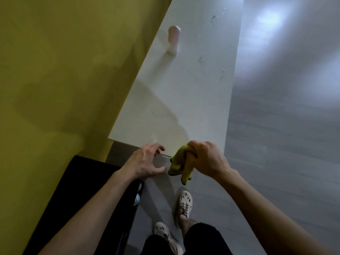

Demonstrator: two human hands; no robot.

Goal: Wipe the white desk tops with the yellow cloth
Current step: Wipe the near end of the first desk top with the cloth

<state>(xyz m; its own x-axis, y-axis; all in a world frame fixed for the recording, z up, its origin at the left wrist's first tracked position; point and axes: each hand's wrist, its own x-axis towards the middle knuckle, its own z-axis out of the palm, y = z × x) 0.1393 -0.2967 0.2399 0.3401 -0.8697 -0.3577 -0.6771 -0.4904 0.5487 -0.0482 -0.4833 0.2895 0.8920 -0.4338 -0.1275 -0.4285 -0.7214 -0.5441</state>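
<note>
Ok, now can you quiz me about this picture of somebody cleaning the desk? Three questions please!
1. Which grip holds the yellow cloth? A left, B right, C both.
2. Fill in: the wall beside the white desk top is coloured ____.
3. True or false: the cloth lies spread flat on the desk top.

Key:
1. B, the right grip.
2. yellow.
3. False: it hangs bunched from that grip, at the desk's near edge.
</note>
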